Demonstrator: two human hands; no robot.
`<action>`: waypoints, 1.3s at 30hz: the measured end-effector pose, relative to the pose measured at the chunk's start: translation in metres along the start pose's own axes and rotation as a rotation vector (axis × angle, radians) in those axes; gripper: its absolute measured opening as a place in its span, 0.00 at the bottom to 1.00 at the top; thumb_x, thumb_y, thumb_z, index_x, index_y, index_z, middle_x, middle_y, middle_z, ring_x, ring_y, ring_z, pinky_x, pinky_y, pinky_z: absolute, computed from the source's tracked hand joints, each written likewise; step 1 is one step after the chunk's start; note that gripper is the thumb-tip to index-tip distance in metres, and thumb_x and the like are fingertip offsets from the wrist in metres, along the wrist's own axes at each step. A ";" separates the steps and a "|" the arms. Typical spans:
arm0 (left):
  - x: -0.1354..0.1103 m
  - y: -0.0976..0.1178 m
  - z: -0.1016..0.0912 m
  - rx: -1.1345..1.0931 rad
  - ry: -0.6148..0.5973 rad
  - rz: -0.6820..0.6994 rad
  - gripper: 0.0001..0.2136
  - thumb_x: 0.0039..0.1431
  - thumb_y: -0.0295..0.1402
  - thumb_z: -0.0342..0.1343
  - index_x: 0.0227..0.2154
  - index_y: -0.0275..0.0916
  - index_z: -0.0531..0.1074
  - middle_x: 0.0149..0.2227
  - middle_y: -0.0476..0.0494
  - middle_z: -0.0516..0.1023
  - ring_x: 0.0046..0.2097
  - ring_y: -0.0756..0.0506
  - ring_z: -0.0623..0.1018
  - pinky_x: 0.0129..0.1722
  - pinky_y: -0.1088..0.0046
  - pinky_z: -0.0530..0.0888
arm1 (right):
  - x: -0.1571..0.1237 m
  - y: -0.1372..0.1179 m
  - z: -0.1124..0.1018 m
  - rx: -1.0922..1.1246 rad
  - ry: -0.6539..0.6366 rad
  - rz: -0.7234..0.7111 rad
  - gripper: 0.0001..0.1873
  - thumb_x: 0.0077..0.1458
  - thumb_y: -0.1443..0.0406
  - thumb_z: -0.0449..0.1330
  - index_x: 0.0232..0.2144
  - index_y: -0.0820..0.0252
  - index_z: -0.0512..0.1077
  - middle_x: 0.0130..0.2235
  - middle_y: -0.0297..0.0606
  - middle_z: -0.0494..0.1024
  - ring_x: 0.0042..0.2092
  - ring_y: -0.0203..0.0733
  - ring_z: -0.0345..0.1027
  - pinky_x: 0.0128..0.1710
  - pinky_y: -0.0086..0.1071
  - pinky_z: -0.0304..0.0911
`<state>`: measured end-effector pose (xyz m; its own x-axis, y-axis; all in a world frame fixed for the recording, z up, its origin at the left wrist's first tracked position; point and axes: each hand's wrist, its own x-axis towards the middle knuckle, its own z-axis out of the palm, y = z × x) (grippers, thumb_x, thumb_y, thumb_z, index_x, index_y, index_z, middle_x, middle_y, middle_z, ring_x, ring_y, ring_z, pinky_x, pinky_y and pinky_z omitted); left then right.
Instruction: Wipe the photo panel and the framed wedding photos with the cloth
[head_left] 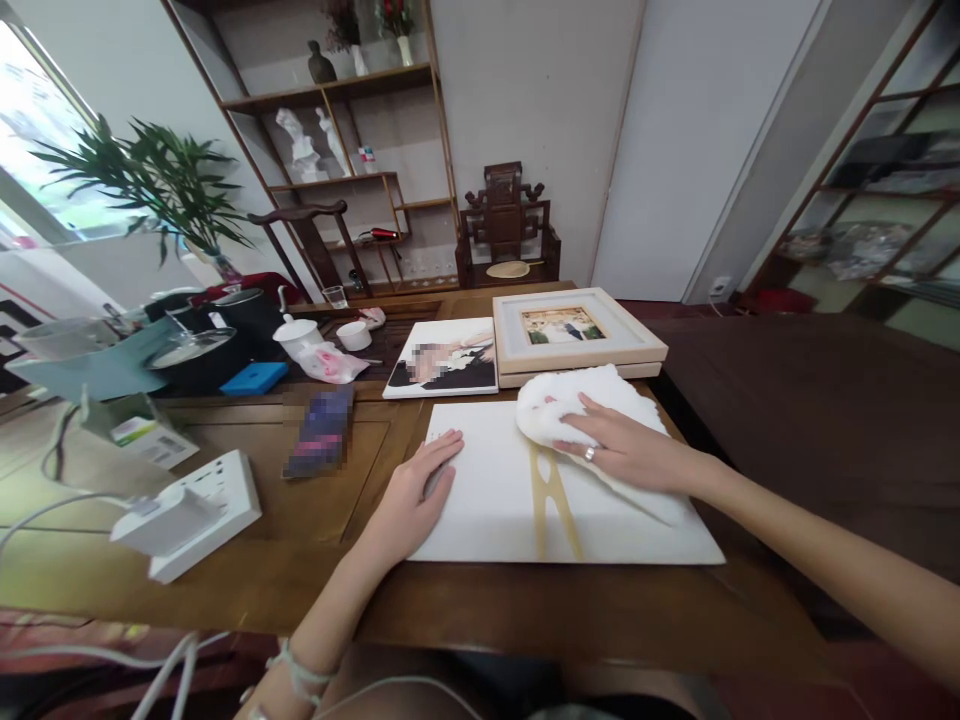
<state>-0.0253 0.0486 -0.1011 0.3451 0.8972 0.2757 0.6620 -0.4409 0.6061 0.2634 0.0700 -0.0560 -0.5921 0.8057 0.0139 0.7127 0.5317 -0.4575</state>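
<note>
A flat white board (pixel 480 500) lies on the wooden table in front of me, with a tan A-shaped figure (pixel 551 500) on its face. I cannot tell whether that figure is printed or a separate piece. My left hand (pixel 420 495) rests at the board's left edge, fingers stretched out and holding nothing. On the board's right half, my right hand (pixel 619 445) presses and grips a bunched white fluffy cloth (pixel 544 405). The cloth covers the board's upper right part and the top of the tan figure.
Behind the board lie a light wooden picture frame (pixel 506 345) and a photo panel (pixel 450 350). To the left are a power strip (pixel 236 490), a small box (pixel 154 440), a blue box (pixel 255 378), a dark packet (pixel 322 435) and a white teapot (pixel 296 335).
</note>
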 end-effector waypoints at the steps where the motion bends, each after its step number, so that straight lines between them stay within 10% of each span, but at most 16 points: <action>1: 0.000 0.000 0.000 -0.001 0.001 0.002 0.18 0.62 0.34 0.46 0.51 0.36 0.70 0.57 0.40 0.69 0.61 0.43 0.66 0.62 0.58 0.59 | 0.005 0.000 0.002 -0.022 0.021 -0.038 0.24 0.63 0.52 0.42 0.51 0.56 0.68 0.60 0.41 0.63 0.65 0.58 0.43 0.59 0.55 0.46; 7: 0.000 -0.002 0.001 0.004 0.010 0.013 0.18 0.62 0.34 0.45 0.51 0.36 0.69 0.57 0.39 0.69 0.60 0.43 0.66 0.62 0.57 0.59 | -0.015 -0.030 0.025 -0.174 -0.026 -0.285 0.20 0.50 0.73 0.51 0.45 0.60 0.71 0.64 0.44 0.56 0.67 0.49 0.31 0.62 0.57 0.34; 13: 0.001 -0.002 0.003 0.019 0.021 0.023 0.17 0.62 0.33 0.45 0.51 0.36 0.70 0.57 0.39 0.70 0.60 0.42 0.67 0.62 0.55 0.59 | -0.060 -0.070 0.042 -0.124 -0.144 -0.356 0.18 0.46 0.70 0.55 0.41 0.55 0.73 0.66 0.38 0.49 0.66 0.53 0.31 0.61 0.60 0.30; 25: 0.001 0.000 0.001 0.007 0.013 0.027 0.17 0.61 0.33 0.45 0.50 0.35 0.71 0.56 0.39 0.70 0.60 0.43 0.67 0.62 0.57 0.59 | 0.035 -0.023 0.018 -0.165 0.046 -0.238 0.20 0.54 0.72 0.48 0.48 0.62 0.69 0.54 0.49 0.70 0.65 0.49 0.44 0.60 0.56 0.42; 35: 0.001 0.001 0.001 0.006 0.018 0.026 0.17 0.61 0.32 0.45 0.50 0.35 0.71 0.56 0.37 0.71 0.59 0.42 0.67 0.62 0.56 0.60 | -0.047 -0.096 0.056 -0.224 -0.126 -0.419 0.09 0.50 0.63 0.59 0.34 0.57 0.76 0.63 0.52 0.55 0.64 0.68 0.39 0.54 0.70 0.39; 39: 0.000 0.001 0.001 0.011 0.018 0.035 0.17 0.61 0.32 0.44 0.50 0.35 0.71 0.56 0.37 0.70 0.59 0.42 0.67 0.61 0.56 0.60 | -0.038 -0.095 0.050 -0.168 -0.134 -0.404 0.14 0.51 0.64 0.57 0.41 0.55 0.74 0.63 0.49 0.58 0.64 0.59 0.42 0.57 0.65 0.40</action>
<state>-0.0241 0.0482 -0.1017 0.3562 0.8815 0.3100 0.6568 -0.4722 0.5879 0.1991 -0.0239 -0.0579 -0.8707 0.4900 0.0417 0.4592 0.8405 -0.2878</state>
